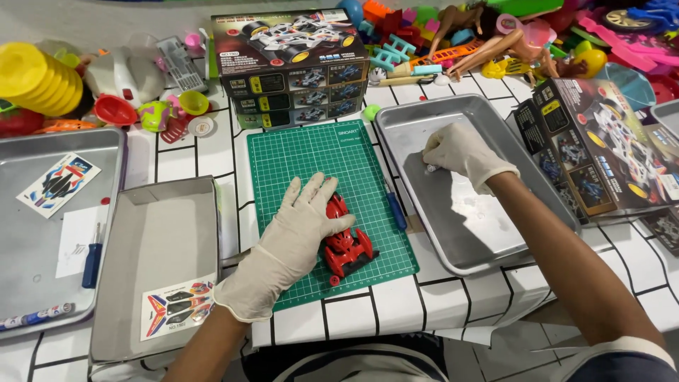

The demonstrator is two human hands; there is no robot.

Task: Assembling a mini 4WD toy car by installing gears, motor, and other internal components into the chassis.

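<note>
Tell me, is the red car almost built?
Partly. The red car body sits on the green mat under the left hand. The right hand picks a small part from the tray. Sticker sheets lie unused, so decorating seems left.

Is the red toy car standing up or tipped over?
Cannot tell. The left hand covers much of the red toy car on the green mat.

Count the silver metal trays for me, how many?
3. One tray is right of the green mat, with the right hand in it. One tray lies at the far left. A third tray peeks in at the right edge. More may be hidden.
</note>
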